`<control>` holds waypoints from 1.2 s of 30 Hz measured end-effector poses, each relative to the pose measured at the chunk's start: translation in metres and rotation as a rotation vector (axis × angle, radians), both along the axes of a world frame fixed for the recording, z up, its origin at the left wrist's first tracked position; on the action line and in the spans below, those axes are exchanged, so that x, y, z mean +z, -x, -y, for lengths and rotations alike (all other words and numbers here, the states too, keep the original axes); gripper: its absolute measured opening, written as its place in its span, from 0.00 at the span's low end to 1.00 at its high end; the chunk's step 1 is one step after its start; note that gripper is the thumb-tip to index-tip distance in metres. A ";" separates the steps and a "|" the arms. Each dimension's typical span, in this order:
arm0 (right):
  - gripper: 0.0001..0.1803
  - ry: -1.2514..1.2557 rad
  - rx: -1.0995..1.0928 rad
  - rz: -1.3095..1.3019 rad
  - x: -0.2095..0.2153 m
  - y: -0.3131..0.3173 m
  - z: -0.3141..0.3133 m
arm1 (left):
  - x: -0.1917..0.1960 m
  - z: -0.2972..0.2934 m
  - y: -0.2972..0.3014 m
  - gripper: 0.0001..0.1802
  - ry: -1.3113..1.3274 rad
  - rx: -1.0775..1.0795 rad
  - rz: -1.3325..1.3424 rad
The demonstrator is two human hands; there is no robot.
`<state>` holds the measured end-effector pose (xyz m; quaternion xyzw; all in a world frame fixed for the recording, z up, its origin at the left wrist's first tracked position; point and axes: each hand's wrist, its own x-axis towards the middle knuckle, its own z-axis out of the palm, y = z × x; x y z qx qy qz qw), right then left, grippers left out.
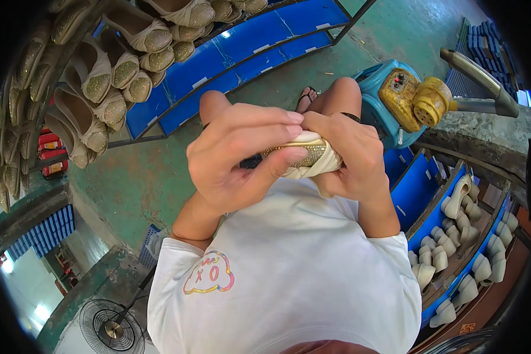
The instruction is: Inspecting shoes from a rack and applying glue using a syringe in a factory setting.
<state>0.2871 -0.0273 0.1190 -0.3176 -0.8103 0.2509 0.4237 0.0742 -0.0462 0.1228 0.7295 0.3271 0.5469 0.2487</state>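
The fingers (277, 121) of the left hand (239, 156) curl over the top of a cream shoe (307, 154) with a glittery gold toe, the thumb pressed against its side. The right hand (351, 159) wraps the shoe's other end, fingers folded round it, so both hands clasp the one shoe, held in front of the chest above the person's knees. A small dark piece (251, 161) shows beside the left thumb; what it is cannot be told.

Below the hands spreads a white shirt with a pastel cloud-shaped print (209, 272) on the left chest. Beyond the knees stands a teal machine (374, 88) with a yellow housing (413, 100) bearing small red buttons. To the upper left, a blue rack (242, 59) carries rows of matching glittery shoes (109, 76). Red cans with pale labels (50, 147) sit at the far left. At the right, blue shelves (416, 189) hold cream shoe parts (454, 259). A fan (112, 327) stands on the green floor (135, 177).
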 end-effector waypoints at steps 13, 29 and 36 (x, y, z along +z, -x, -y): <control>0.30 0.000 0.001 0.112 0.011 0.013 0.007 | 0.001 0.010 0.013 0.12 0.007 0.029 0.040; 0.25 -0.317 -0.073 0.342 0.021 0.018 0.002 | -0.001 0.024 0.019 0.21 0.206 0.024 0.133; 0.23 -0.331 -0.058 0.392 0.022 0.021 0.002 | -0.002 0.019 0.023 0.17 0.074 0.055 0.031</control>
